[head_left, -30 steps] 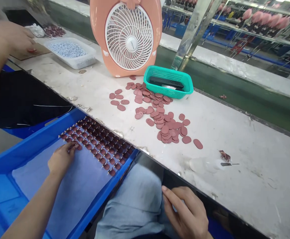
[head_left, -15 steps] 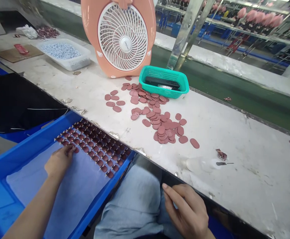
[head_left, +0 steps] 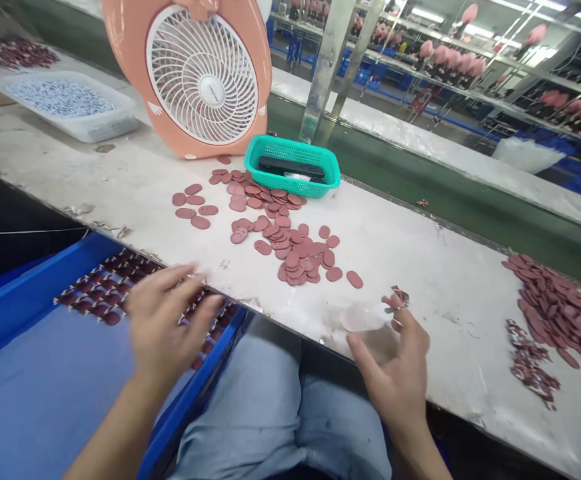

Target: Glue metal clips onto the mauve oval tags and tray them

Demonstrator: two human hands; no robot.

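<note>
My left hand (head_left: 163, 323) hovers with fingers spread over the near edge of a blue tray (head_left: 15, 293), a little blurred and holding nothing. Rows of small dark red pieces (head_left: 103, 290) lie in that tray on a pale sheet. My right hand (head_left: 395, 363) is raised at the table's front edge, fingers apart and empty. Its fingertips are close to a small dark red scrap (head_left: 399, 295) and a clear film patch (head_left: 365, 319). A loose pile of pink oval pieces (head_left: 290, 247) lies on the white table beyond both hands.
A pink fan (head_left: 195, 73) stands at the back, with a teal basket (head_left: 295, 167) beside it. A white tray of beads (head_left: 60, 100) sits far left. More pink ovals (head_left: 560, 310) and dark pieces (head_left: 528, 363) lie at the right. A green conveyor belt (head_left: 470, 200) runs behind the table.
My left hand left the rows in the tray and rose toward the table edge. My right hand came up off my lap to the table's front edge. The view swung right.
</note>
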